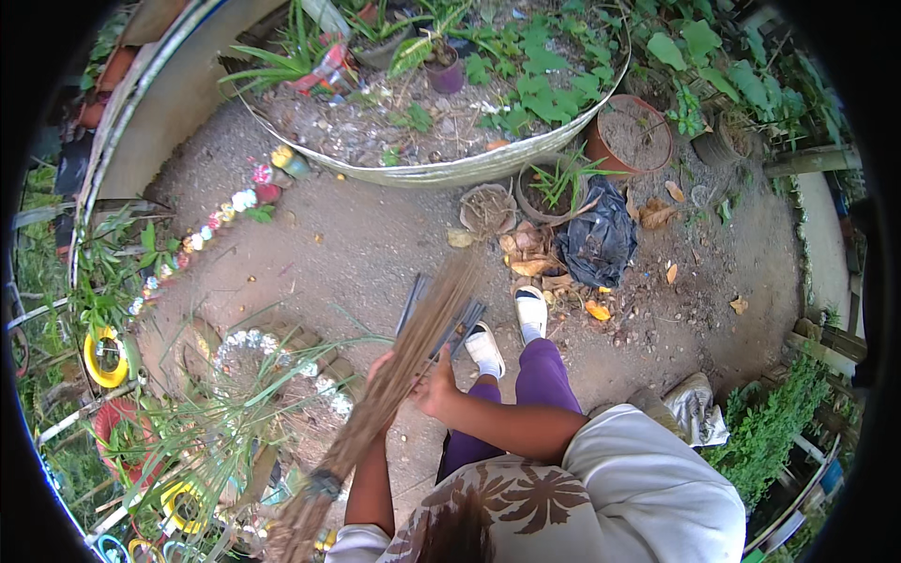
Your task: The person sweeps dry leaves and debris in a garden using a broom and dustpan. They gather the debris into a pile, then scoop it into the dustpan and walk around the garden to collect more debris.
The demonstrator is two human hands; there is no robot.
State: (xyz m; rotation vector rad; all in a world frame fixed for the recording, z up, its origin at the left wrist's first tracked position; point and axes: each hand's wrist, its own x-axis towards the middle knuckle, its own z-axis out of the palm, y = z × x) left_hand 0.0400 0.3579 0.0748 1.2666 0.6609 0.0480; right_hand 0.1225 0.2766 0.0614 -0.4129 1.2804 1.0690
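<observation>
A long stick broom [415, 345] runs diagonally across the front of me, its bound part [324, 484] at lower left and its thin tips towards the pots. My left hand [380, 373] is mostly hidden behind the broom's sticks, so its grip cannot be told. Just right of the broom, my right hand [435, 383] has its thumb up against a dark grey slatted object [468, 320], which shows on both sides of the broom. What that object is cannot be told. Which hand bears the broom is unclear too.
Ahead stand a curved-walled planting bed [450, 172], a brown pot [630, 134], a grey pot [552, 190] and a black plastic bag [598, 236] beside dry leaves [531, 253]. Long grass [239, 415] and a white-flecked border [246, 345] lie left. A whitish sack [697, 408] lies right.
</observation>
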